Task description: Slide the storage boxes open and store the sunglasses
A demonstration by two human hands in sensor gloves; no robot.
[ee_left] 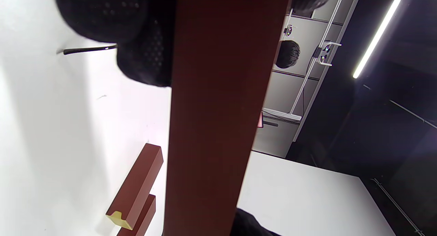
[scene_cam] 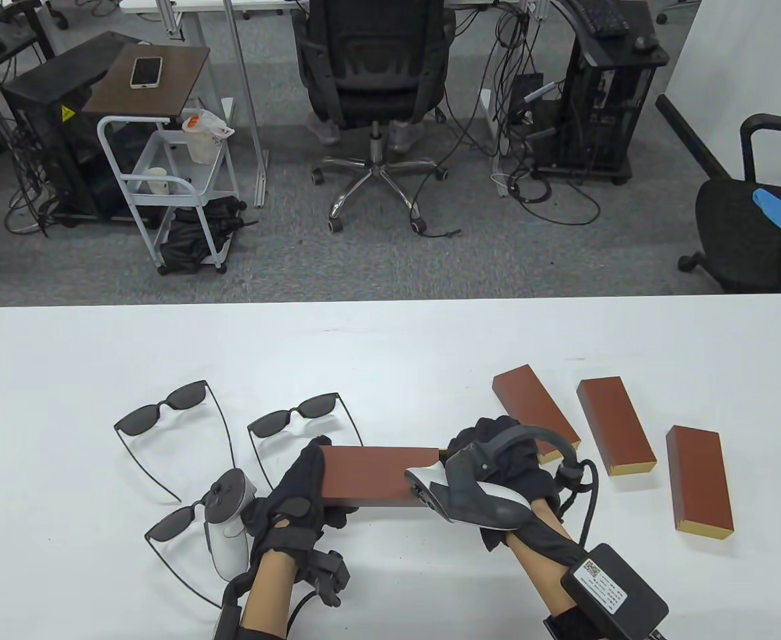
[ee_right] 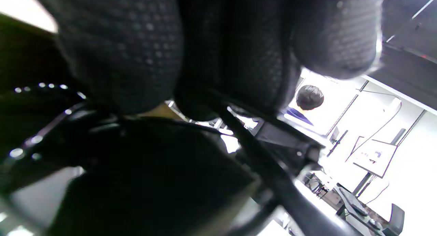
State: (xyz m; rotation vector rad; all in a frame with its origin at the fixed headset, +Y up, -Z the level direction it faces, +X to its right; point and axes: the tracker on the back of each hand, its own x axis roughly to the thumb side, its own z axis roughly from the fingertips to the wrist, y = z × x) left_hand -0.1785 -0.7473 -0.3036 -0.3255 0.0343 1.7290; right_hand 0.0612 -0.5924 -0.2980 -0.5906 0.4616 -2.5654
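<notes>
Far-left sunglasses (scene_cam: 163, 410): we've got a dark pair lying open on the white table (scene_cam: 390, 347), left of the middle, arms pointing toward the near edge.

Near-left sunglasses (scene_cam: 173, 527): another pair close to the near edge, partly tucked under the left hand's tracker.

Middle sunglasses (scene_cam: 297, 415): third pair, just past the left hand, also lying open.

Left hand (scene_cam: 297, 497): it grips the left end of the held box (scene_cam: 380, 475), fingers wrapped over the top of it. In the left wrist view the gloved fingers (ee_left: 143, 41) sit flat against the box's side.

Held box: long reddish-brown storage box, lengthwise between both hands, near the middle of the near edge. We can't tell whether it's slid open at all.

Right hand (scene_cam: 503, 467): it's on the right end of the same box, fingers curled around it. The right wrist view is mostly blurry glove, so we can't tell the exact finger placement.

Three more boxes (scene_cam: 615, 425): same reddish-brown, lying flat in a row toward the right of the table, pale yellow ends facing the near edge, the leftmost one just beside the right hand.
</notes>
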